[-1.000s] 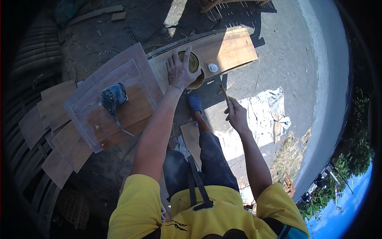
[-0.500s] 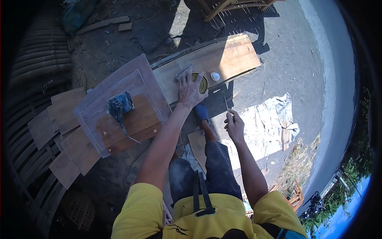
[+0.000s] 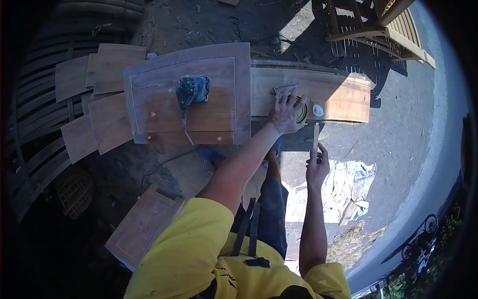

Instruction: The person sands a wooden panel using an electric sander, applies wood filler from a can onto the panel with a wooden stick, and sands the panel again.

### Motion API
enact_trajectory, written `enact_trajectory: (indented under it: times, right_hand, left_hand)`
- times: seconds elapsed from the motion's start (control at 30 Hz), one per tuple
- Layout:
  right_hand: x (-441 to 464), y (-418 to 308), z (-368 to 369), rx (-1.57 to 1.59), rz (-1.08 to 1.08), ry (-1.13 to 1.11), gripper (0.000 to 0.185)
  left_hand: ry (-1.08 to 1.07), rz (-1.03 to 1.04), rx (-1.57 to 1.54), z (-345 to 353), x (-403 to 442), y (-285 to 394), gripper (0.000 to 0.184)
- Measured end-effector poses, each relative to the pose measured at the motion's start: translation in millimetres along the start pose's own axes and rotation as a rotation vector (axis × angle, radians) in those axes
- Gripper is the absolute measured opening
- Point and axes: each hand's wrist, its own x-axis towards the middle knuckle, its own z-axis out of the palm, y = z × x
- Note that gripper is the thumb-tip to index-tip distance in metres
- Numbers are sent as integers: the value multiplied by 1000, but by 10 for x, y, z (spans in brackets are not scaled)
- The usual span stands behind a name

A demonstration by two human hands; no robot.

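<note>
My left hand (image 3: 285, 112) is closed around a round tin can (image 3: 300, 109), its fingers over the top and thumb at the near side. The can is on a pale wooden board (image 3: 346, 98). A crumpled grey piece (image 3: 285, 88), perhaps cloth or sandpaper, lies just beyond the fingertips. To the right of the can sits a small white round object (image 3: 317, 110). My right hand (image 3: 317, 167) grips a thin flat strip (image 3: 315, 137), pointing away from me toward the board's near edge; its material is unclear.
A blue electric sander (image 3: 188, 92) rests on a partly reddish wooden panel (image 3: 239, 55) at left. Several thin wood sheets (image 3: 117, 122) lie on slats beyond it. A wooden chair frame (image 3: 378, 32) stands upper right, white sheeting (image 3: 343, 184) below, another panel (image 3: 142, 226) lower left.
The view has swung, so the board and panel now appear farther right and more level. My right hand has turned the strip, showing its flat face. My left hand stays on the can.
</note>
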Motion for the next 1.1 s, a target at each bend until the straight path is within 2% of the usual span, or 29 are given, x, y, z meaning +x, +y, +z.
enact_trajectory:
  times: [0.07,0.2,0.27,0.33,0.37,0.43,0.47,0.6,0.67,0.7,0.77,0.83,0.9,1.0,1.1]
  right_hand:
    - [187,-303,223,-15,-147,67,34]
    - [597,-547,761,-153,-307,160,34]
    - [639,-651,976,-212,-359,189,34]
    - [590,-747,1147,-509,-423,227,36]
    - [569,-752,1241,-514,-416,232,36]
    - [575,-659,1411,-613,-675,391,42]
    - [615,-581,1466,-686,-684,374,58]
    - [521,-776,1556,-676,-588,388,72]
    - [572,-819,1505,-691,-498,244,89]
    - [624,-845,1486,-700,-486,264,89]
    - [693,-914,1464,-708,-375,145,79]
    - [666,-1109,1332,-732,-366,135,81]
    - [629,-1289,1142,-739,-449,84,92]
    - [765,-1609,793,-646,-540,98,95]
    - [1333,-1704,502,-759,-591,114,96]
  left_hand:
    - [-93,-9,5,-6,54,5,100]
    - [-27,-5,-168,-299,-51,-29,113]
    - [43,-102,-296,-424,-418,-109,117]
    - [-57,-262,-309,-628,-1004,-158,109]
    - [-63,-291,-307,-712,-1341,-201,104]
    - [-97,-349,-289,-842,-2039,-318,94]
    - [-125,-380,-273,-895,-2382,-386,90]
    - [-186,-505,-272,-985,-3502,-695,80]
    - [-225,-556,-256,-1084,-3806,-799,76]
    - [-231,-534,-268,-1099,-3913,-841,76]
    - [-292,-598,-239,-1087,-4079,-923,75]
    - [-302,-587,-211,-1043,-4142,-947,74]
    - [-342,-710,-224,-996,-4248,-922,74]
    - [-395,-789,-285,-1006,-4452,-804,73]
    - [-465,-795,-281,-977,-4625,-742,73]
